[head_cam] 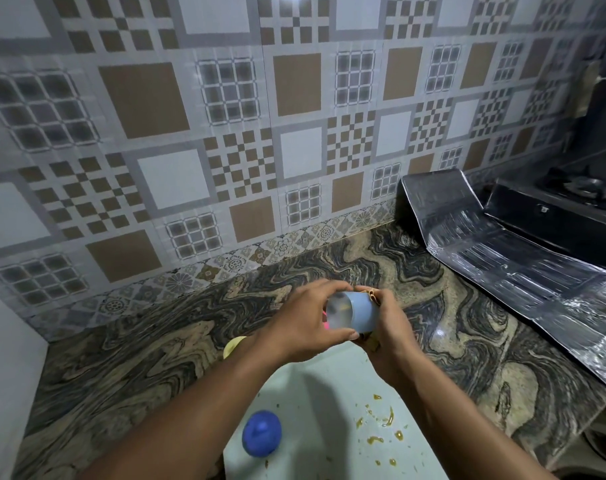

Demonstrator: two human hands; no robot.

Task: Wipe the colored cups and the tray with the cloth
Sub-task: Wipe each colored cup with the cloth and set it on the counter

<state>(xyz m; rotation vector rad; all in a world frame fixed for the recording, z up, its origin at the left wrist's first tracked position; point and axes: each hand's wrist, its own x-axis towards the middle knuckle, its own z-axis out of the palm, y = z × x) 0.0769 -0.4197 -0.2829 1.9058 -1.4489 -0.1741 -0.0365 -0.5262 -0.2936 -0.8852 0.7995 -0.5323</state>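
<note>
1. A person's left hand [301, 320] grips a light blue cup [357, 313] above the kitchen countertop [149, 341], just below the frame's centre. The fingers curl over the top of the cup and the thumb is under it. The cup lies on its side with its base turned toward the camera.
2. The right hand [388, 327], at the cup's 3 o'clock, is closed around a tan cloth [372, 294] bunched at the cup's mouth. Only scraps of the cloth show between the fingers.
3. A pale tray [312, 410] sits on the countertop at 6 o'clock, beneath both forearms, and is spotted with brown smears [381, 420] on its right half.
4. A dark blue cup [261, 433] stands upside down on the tray at about 7 o'clock from the hands.
5. A yellow cup [234, 346] peeks out at 9 o'clock behind the left forearm, mostly hidden.
6. A patterned tiled wall [225, 133] fills the frame from 9 to 1 o'clock. A creased foil sheet [502, 265] and a dark stove [554, 216] lie at 3 o'clock.
</note>
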